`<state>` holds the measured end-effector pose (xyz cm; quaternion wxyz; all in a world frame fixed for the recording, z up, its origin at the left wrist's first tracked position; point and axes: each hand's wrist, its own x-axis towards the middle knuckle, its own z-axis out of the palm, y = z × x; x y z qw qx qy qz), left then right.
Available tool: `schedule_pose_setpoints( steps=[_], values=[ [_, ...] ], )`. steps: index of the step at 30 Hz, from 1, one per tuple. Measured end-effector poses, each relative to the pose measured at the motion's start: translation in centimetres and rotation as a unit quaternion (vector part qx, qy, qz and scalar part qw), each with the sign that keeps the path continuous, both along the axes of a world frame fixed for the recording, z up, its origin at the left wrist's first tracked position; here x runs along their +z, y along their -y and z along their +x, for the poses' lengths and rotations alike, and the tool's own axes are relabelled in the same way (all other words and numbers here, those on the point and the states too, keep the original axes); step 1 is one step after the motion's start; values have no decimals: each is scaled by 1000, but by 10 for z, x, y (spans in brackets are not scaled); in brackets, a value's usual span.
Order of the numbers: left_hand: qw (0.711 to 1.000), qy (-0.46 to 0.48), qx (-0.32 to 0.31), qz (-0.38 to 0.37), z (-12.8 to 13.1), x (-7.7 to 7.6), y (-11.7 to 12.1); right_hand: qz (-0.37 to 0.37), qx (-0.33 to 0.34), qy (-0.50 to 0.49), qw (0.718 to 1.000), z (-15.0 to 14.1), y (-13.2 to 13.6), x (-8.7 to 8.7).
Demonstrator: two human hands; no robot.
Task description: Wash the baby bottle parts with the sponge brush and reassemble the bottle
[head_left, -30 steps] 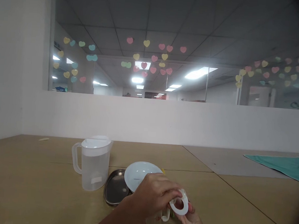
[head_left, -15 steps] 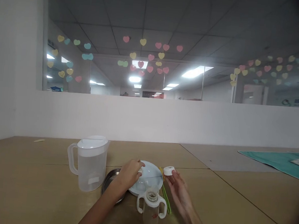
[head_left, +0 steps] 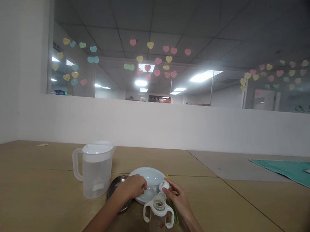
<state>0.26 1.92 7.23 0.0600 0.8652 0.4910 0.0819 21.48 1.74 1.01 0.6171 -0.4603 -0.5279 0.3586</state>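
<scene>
My right hand (head_left: 177,196) pinches a white bottle ring (head_left: 164,185) between thumb and fingers, tilted above the right side of the bowl. Just below the ring, a small translucent piece shows behind the bottle neck; I cannot tell whether it is joined to the ring. Over the white bowl (head_left: 137,171) hangs my left hand (head_left: 136,186) with curled fingers; whatever they hold is hidden. The bowl appears to contain clear liquid. In front of it stands a clear baby bottle (head_left: 157,225) with an uncovered neck and two white side handles (head_left: 171,217).
A lidded translucent pitcher (head_left: 97,172) stands at left. Beside the bowl lies a round metal dish (head_left: 110,191), partly behind my left forearm. A green and yellow utensil (head_left: 176,217) lies to the right, mostly covered. Farther right is a teal cloth (head_left: 282,169).
My right hand has moved left with the white ring, which is now tilted close behind the bottle's neck. My left hand has lowered slightly; the whitish thing at its fingertips no longer shows.
</scene>
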Motion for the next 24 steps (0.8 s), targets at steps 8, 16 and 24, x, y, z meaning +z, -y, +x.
schedule_pose_setpoints(
  steps=[8,16,24],
  values=[
    [999,-28,19,5,0,0,0,11,-25,29,999,0,1,1],
    [985,-3,100,139,-28,57,24,43,-21,106,993,1,-3,-8],
    [929,13,267,257,-107,95,48,53,-20,139,989,-2,-1,-11]
  ],
)
